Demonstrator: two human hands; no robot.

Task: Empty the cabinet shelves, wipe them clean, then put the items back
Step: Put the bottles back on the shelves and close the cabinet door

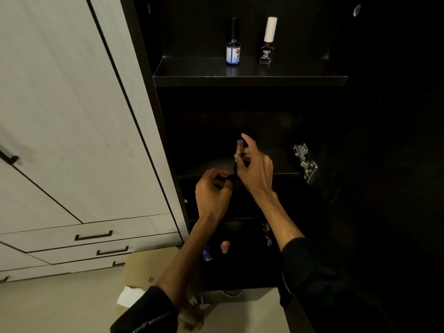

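A small bottle [239, 150] is pinched by the right hand [255, 168] above the middle shelf [283, 169] edge; the left hand [212, 191] is curled on something dark, unidentifiable. Two bottles [233, 51] are stood on the upper shelf [249, 80].

Head view. Both forearms bare from wrist to near the elbow. Left hand [212, 188] and right hand [255, 168] bare: no rings, watch or bracelets visible. Left sleeve [146, 311] black, pushed up, with a line of pale zigzag stitching running along its lower edge. Right sleeve [302, 267] black, also pushed up, with a thin pale seam line down the cuff side. Fabric looks matte; weave too dark to make out.
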